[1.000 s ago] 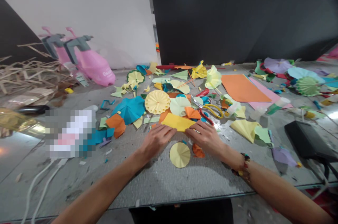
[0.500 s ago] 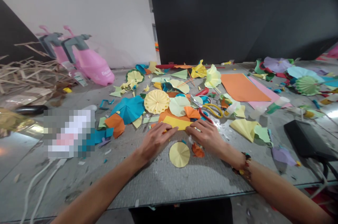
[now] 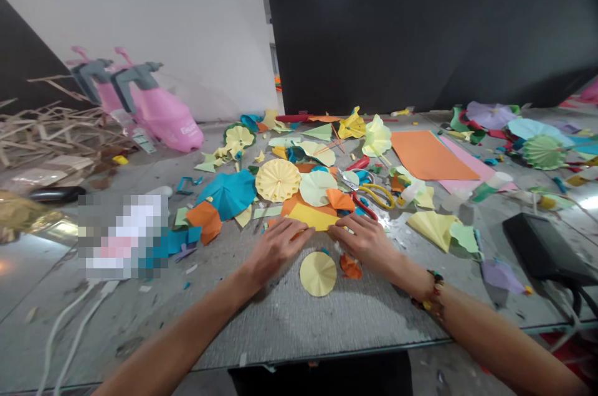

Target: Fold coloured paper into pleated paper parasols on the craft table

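A folded yellow paper (image 3: 312, 217) lies on the grey table (image 3: 327, 315) in front of me. My left hand (image 3: 275, 246) presses its fingertips flat on the paper's left end. My right hand (image 3: 367, 240) does the same on its right end, fingers stretched forward. Just below the hands sits a pale yellow pleated paper disc (image 3: 318, 273), with a small orange scrap (image 3: 350, 266) beside it. Orange paper (image 3: 299, 203) shows under the yellow piece.
Red-and-yellow scissors (image 3: 369, 193) lie just beyond my right hand. Pleated paper circles, a blue fan (image 3: 228, 192) and scraps crowd the middle. Orange and pink sheets (image 3: 432, 156) lie at the right, a black box (image 3: 542, 249) at the right edge, pink spray bottles (image 3: 159, 113) at the back left.
The yellow paper looks narrower than a second ago, its near edge folded over. Both hands have stayed at its ends, shifting only slightly.
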The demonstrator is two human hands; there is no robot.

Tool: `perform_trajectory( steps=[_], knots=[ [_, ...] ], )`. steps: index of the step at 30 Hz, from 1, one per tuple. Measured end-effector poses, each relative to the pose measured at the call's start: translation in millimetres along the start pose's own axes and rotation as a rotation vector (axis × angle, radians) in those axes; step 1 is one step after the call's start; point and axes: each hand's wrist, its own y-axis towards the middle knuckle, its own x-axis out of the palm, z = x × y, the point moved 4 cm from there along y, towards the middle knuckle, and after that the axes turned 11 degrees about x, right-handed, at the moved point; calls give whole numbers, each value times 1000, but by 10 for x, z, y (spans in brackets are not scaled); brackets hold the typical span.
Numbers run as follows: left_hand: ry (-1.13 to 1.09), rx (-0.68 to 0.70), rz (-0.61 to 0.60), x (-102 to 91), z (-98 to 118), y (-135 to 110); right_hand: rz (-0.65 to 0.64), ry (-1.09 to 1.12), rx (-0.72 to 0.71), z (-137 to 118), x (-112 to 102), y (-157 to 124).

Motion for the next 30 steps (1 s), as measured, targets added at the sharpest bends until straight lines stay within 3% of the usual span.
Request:
perform_trajectory(
  steps=[14, 30],
  knots=[
    [-69, -28, -40, 71, -30, -22, -107, 49, -10, -7, 94, -31],
    [-28, -55, -73, 59, -34, -6, -95, 4, -6, -3, 69, -27]
  ],
)
